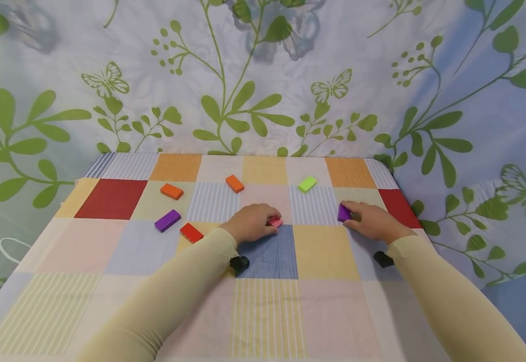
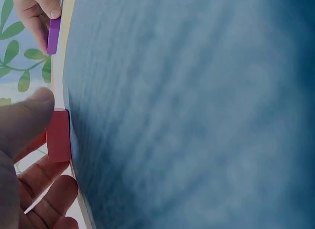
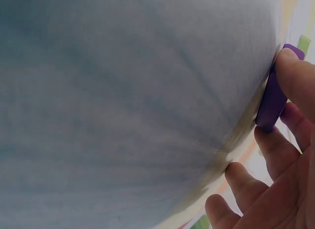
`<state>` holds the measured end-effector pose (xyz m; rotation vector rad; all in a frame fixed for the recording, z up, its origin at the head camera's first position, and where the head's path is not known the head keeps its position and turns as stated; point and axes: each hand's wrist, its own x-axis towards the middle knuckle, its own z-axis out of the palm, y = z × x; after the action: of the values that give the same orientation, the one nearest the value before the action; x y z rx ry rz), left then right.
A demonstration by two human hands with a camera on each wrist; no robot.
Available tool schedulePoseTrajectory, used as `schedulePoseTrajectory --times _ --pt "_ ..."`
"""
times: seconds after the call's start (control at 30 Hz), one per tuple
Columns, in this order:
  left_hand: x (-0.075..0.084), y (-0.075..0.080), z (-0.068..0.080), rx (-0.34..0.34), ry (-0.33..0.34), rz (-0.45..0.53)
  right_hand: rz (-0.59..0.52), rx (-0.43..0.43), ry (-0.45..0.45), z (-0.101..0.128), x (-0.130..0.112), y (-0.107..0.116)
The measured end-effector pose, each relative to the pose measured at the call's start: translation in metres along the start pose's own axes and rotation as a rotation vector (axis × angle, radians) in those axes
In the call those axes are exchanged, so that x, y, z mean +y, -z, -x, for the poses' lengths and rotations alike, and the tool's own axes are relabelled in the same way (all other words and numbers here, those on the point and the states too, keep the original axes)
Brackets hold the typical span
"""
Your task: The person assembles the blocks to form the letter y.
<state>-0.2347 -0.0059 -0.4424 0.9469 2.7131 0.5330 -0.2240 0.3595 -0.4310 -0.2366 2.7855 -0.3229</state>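
My left hand [image 1: 252, 223] grips a small pink block [image 1: 275, 221] between thumb and fingers, at the middle of the patchwork cloth. In the left wrist view this block [image 2: 59, 136] looks redder and touches the cloth. Off to the right, my right hand [image 1: 375, 221] pinches a purple block [image 1: 344, 213] at its ends. The right wrist view has the thumb on one end of that purple block [image 3: 273, 98] and a finger at the other, with the block against the cloth. Part of each block is hidden by the fingers.
Left of my left hand lie a red block [image 1: 192, 233], a second purple block [image 1: 168, 220] and an orange block [image 1: 172, 191]. Farther back are another orange block [image 1: 234, 184] and a lime green block [image 1: 307, 184]. A leaf-patterned curtain [image 1: 263, 75] hangs behind the table.
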Motion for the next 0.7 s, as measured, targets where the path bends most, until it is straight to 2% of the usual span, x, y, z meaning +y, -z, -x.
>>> schedulePoseTrajectory --times 0.5,0.7 --pt "0.0016 0.0011 -0.0018 0.024 0.053 0.059 -0.002 0.015 0.012 0.0021 0.0001 0.0012" --pt "-0.0029 0.0041 -0.0024 0.040 0.078 0.072 0.004 0.013 0.024 -0.0003 0.0019 0.0007"
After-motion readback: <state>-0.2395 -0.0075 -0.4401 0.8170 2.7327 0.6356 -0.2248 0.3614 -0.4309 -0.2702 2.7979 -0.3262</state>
